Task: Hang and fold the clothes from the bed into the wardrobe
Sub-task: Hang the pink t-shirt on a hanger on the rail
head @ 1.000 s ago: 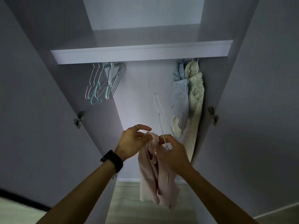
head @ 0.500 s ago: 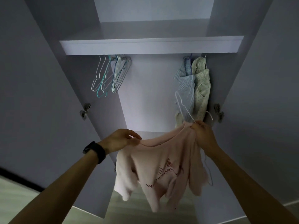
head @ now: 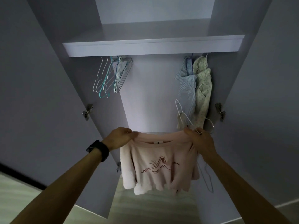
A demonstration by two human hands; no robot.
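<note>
**Q:** Which step is this?

**A:** Hanging. I see the pink top (head: 158, 167) held up in the open wardrobe, well below the shelf (head: 145, 47) and roughly under its middle. It isn't on the hanger yet.

**Q:** Hands?

**A:** My left hand (head: 120, 139) has its fingers curled, pinching one shoulder seam below the shelf's left half. My right hand (head: 202, 143) is curled round the other shoulder and also holds the white wire hanger (head: 189, 121). The hanger's hook pokes up toward the shelf's right end, and its lower loop dangles past my wrist. Neither hand is spread.

**Q:** What does the next move call for?

**A:** My guess is that one hanger arm goes in through the neck opening, then the other. The right hand probably has to let go of the cloth and keep only the wire while the left holds the collar open. After that the hook goes up to the rail under the shelf, which I can't see. There is a gap between the empty hangers (head: 111, 76) under the shelf's left end and the striped shirt (head: 186, 84) and floral garment (head: 202, 84) under its right end.

**Q:** What has changed from the earlier frames?

**A:** A second ago the top was bunched between hands that were close together. Half a second ago it was spread but sagging and skewed. Now the collar is taut and level and the print faces me. The hands are wider apart, and the hanger is in the same grip.
</note>
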